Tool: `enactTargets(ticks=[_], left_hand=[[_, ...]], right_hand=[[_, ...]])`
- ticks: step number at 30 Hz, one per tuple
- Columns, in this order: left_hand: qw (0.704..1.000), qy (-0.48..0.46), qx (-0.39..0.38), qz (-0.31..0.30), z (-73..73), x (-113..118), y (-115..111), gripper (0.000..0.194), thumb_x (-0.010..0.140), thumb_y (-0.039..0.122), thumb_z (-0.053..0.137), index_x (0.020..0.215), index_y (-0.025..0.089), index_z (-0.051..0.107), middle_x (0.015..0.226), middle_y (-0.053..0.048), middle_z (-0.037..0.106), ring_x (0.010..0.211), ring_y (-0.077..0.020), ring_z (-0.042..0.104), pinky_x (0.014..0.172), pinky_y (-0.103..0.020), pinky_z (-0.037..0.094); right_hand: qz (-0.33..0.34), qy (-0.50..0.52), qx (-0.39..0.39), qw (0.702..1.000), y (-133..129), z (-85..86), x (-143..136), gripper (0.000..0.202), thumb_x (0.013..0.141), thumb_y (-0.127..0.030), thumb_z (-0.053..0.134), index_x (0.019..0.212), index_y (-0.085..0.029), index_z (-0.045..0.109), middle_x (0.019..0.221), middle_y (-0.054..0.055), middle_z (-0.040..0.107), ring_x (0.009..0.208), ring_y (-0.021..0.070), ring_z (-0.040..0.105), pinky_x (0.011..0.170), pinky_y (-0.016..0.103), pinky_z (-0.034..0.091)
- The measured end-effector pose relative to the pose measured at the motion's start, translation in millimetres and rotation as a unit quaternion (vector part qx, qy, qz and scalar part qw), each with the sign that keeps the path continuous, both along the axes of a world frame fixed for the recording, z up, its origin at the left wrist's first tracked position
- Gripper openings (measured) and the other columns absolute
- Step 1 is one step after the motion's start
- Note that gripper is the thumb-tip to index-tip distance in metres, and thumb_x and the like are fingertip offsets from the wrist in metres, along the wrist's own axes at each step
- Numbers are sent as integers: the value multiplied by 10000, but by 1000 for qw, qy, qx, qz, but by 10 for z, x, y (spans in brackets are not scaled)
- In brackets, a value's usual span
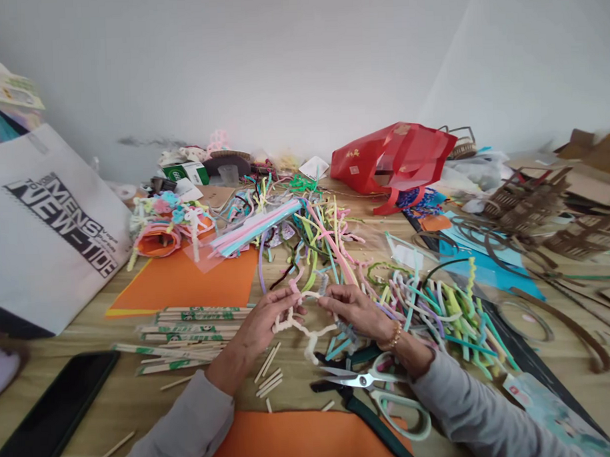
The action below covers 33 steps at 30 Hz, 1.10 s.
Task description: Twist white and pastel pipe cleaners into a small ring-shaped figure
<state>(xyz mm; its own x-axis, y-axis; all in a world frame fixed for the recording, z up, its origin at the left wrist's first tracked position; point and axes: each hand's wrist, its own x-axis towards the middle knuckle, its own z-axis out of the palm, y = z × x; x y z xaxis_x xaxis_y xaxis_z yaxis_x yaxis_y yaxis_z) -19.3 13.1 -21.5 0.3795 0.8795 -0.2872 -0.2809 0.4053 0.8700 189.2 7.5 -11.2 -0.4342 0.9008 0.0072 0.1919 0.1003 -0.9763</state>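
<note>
Between my two hands is a twisted pipe-cleaner shape [299,327], cream-coloured with a pink part at its top. My left hand [269,321] pinches it near the pink section, fingers closed. With thumb and fingertips, my right hand [355,308] grips the cream strand [310,295] on the other side. Cream loops of the shape hang below the fingers, with one end drooping lowest. Scissors [363,380] with pale handles lie below my right hand, blades parted, over a dark-green-handled tool [374,426]. Short cut sticks [269,382] lie on the table below my left hand.
Wrapped chopsticks [188,334] and orange paper [187,282] lie left, with a black phone [56,410] nearer. Loose pipe cleaners [438,304] pile up right; more [325,234] lie beyond my hands. A white bag [55,224] stands left, a red bag [382,159] at the back.
</note>
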Motion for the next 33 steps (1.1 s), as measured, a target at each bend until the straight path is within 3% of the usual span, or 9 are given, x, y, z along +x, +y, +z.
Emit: enactTargets(ticks=[6,12,17,22,27,33], left_hand=[[998,-55,13,-14,-43,-5,-1,213,704,314,762,807,157,661,756,1,612,690,-132,567,683,-255,438],[998,-56,13,-16,8,1,-16,207,713,320,750,765,150,643,711,1,597,647,-119,548,664,-247,432],[999,-49,-3,-1,63,13,-33,241,669,320,780,751,141,641,700,-4,615,643,-124,553,626,-236,430],[999,-41,6,3,92,6,-32,241,668,320,779,767,138,657,677,-11,623,626,-126,546,609,-236,438],[999,-22,32,-1,88,7,-34,240,686,348,756,743,138,654,620,6,576,569,-111,505,554,-217,395],[995,19,90,-48,136,86,-93,237,741,374,697,697,147,644,610,7,559,567,-122,492,567,-238,371]], right_hand=[[18,18,-48,999,20,-122,5,434,837,-547,570,641,-160,576,518,-54,433,449,67,303,428,215,203],[13,106,-155,982,25,-166,-10,370,792,-503,648,749,-136,662,564,-37,532,455,58,365,429,199,231],[3,134,-197,971,32,-165,-24,354,762,-489,687,761,-135,683,551,-34,547,458,58,391,428,196,232],[9,152,-191,970,16,-106,-18,376,768,-505,680,782,-129,690,617,-5,606,506,65,470,446,176,290],[16,162,-177,971,-1,-68,21,469,847,-580,542,779,-130,657,688,30,640,574,99,554,506,199,402],[17,148,-130,980,-58,10,-35,352,795,-509,652,844,-162,616,683,-6,622,537,95,563,466,190,440]])
